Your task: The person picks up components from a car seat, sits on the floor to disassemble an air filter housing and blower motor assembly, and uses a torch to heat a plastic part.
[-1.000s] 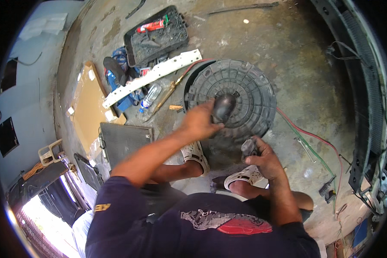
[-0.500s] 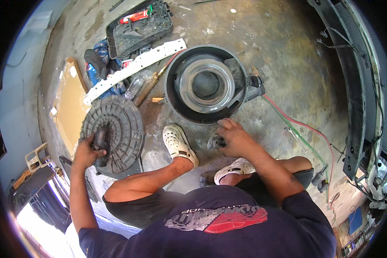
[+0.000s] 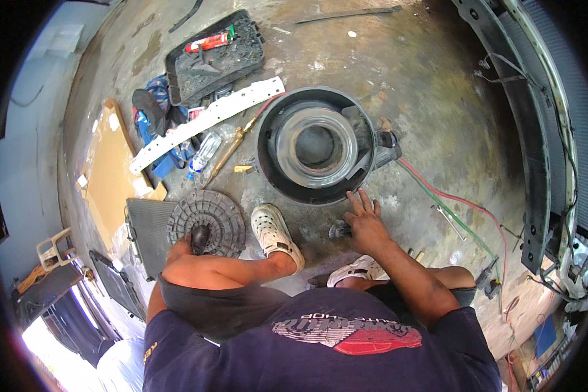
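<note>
My left hand [image 3: 183, 245], partly behind my bent knee, grips the dark central fitting [image 3: 200, 235] of a round, ribbed grey lid [image 3: 213, 208], low at my left over a finned panel. My right hand [image 3: 366, 223] reaches forward with fingers apart; a small dark object [image 3: 339, 229] lies by its thumb, whether still touching I cannot tell. Just beyond the right fingertips stands a round black housing [image 3: 268, 150] with a shiny ring [image 3: 289, 158] and dark centre inside, and a fitting [image 3: 387, 147] on its right side.
Behind are a white perforated bar [image 3: 209, 119], a black tray [image 3: 248, 55], a bottle [image 3: 204, 154] and a brass tool [image 3: 236, 139]. Cardboard [image 3: 111, 166] and a finned panel [image 3: 145, 238] lie left. Hoses [image 3: 460, 200], a wrench [image 3: 449, 221] and a large upright frame [image 3: 528, 163] are right.
The lid came off the housing, swung left, and is now lower, over the finned panel. My right hand's fingers have spread from around the small dark object.
</note>
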Action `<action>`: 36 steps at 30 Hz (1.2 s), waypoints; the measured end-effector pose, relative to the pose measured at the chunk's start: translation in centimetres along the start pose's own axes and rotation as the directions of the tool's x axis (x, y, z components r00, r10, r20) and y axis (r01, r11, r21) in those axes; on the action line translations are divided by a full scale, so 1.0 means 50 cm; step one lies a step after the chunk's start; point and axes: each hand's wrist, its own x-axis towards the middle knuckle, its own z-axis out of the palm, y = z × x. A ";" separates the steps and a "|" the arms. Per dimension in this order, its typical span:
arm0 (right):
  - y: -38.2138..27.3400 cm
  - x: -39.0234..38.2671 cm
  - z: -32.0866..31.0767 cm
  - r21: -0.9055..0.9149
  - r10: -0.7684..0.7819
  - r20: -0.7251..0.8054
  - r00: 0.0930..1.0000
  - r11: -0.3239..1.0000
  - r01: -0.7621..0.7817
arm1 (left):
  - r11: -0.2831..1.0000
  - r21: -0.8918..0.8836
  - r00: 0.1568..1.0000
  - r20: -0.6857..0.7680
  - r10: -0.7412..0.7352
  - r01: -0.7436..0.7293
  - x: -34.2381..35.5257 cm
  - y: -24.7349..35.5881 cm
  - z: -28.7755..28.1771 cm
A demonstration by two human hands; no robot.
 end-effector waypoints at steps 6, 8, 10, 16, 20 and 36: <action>-0.020 -0.009 0.005 -0.040 0.023 0.053 0.998 0.999 -0.021 | 0.913 0.106 0.756 -0.528 0.387 -0.393 0.024 0.225 -0.375; -0.045 0.000 0.002 -0.083 -0.004 0.117 0.993 0.996 0.014 | 0.796 0.140 0.661 -0.484 0.574 -0.588 -0.006 0.354 -0.472; -0.060 0.012 0.006 -0.119 -0.014 0.142 0.990 0.992 0.032 | 0.604 0.170 0.462 -0.497 0.735 -0.779 0.037 0.516 -0.468; -0.084 0.030 0.044 -0.053 -0.096 0.022 0.995 0.994 0.097 | 0.776 0.482 0.472 -0.616 0.630 -0.407 0.066 0.707 -0.373; -0.054 0.031 0.044 -0.082 -0.079 0.035 0.996 0.993 0.081 | 0.743 0.346 0.532 -0.532 0.658 -0.573 -0.003 0.617 -0.496; -0.036 0.020 0.024 0.050 -0.006 -0.034 0.999 0.999 0.008 | 0.845 -0.163 0.800 -0.273 -0.534 0.509 -0.186 -0.063 -0.185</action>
